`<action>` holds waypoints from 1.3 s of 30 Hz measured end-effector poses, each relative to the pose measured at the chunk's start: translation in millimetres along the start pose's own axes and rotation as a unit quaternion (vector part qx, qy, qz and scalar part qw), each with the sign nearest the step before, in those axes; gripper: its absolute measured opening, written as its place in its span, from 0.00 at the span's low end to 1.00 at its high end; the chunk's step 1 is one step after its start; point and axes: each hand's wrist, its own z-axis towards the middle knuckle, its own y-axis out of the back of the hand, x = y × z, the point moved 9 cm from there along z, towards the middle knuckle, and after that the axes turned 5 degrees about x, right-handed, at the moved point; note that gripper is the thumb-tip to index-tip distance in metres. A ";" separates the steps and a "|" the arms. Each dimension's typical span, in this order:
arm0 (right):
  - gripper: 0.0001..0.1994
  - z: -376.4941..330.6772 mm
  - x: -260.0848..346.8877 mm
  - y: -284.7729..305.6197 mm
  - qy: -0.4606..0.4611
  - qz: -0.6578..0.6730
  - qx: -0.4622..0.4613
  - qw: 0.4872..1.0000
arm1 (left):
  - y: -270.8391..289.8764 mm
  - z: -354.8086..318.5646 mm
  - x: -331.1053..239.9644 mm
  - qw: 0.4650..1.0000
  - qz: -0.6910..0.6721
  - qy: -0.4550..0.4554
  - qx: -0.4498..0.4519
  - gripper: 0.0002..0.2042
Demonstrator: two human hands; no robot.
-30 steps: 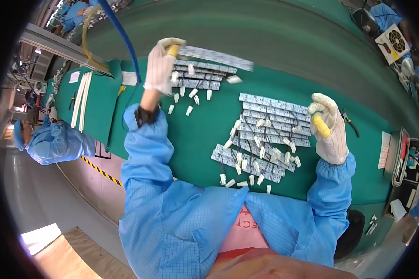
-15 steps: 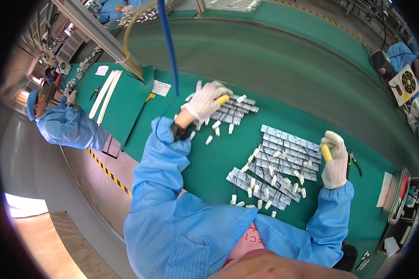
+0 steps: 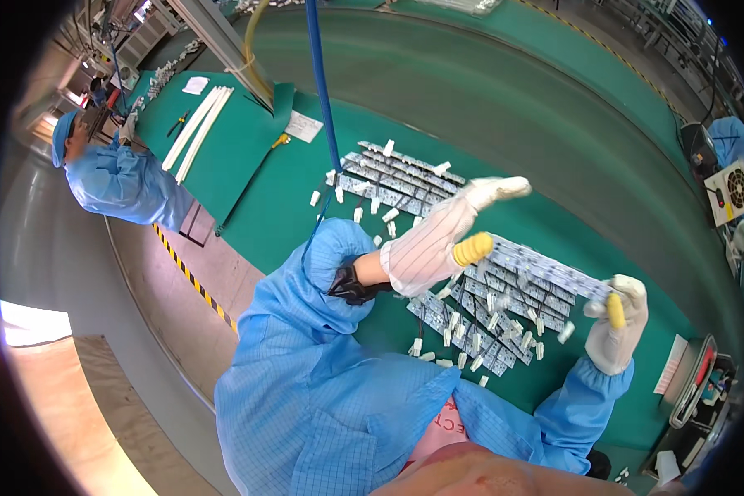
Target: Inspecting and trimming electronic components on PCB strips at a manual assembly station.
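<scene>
My left hand [image 3: 434,244], in a white striped glove with a yellow thumb cot, pinches the left end of a long narrow circuit strip [image 3: 546,271] with white connectors; its index finger points out. My right hand [image 3: 616,335], gloved the same way, grips the strip's right end. The strip hangs just above the near pile of like strips [image 3: 475,331] on the green mat [image 3: 289,215]. A second pile of strips [image 3: 397,178] lies farther back, past my left hand. Loose white connectors lie scattered around both piles.
A blue hose [image 3: 322,99] hangs down over the far pile. A person in blue [image 3: 116,178] works at the left near long white bars [image 3: 194,132]. A paper slip [image 3: 304,126] lies on the mat. A small white fan box [image 3: 732,190] and trays sit at the right edge.
My left hand has come from the far pile to the near one. Both hands now hold one strip between them; the right hand has moved slightly inward.
</scene>
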 end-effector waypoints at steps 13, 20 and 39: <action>0.14 -2.6 -19.9 11.2 -0.100 -0.004 -0.050 0.994 | -14.2 -25.1 36.3 0.979 -0.077 0.179 0.062 0.24; 0.17 -2.1 -6.6 -0.4 -0.064 0.004 -0.040 0.997 | -7.9 -25.8 30.4 0.995 0.026 0.090 0.034 0.23; 0.24 -13.1 2.7 -2.1 -0.103 -0.035 -0.016 0.994 | 6.4 -23.7 28.5 0.994 -0.093 -0.005 -0.052 0.22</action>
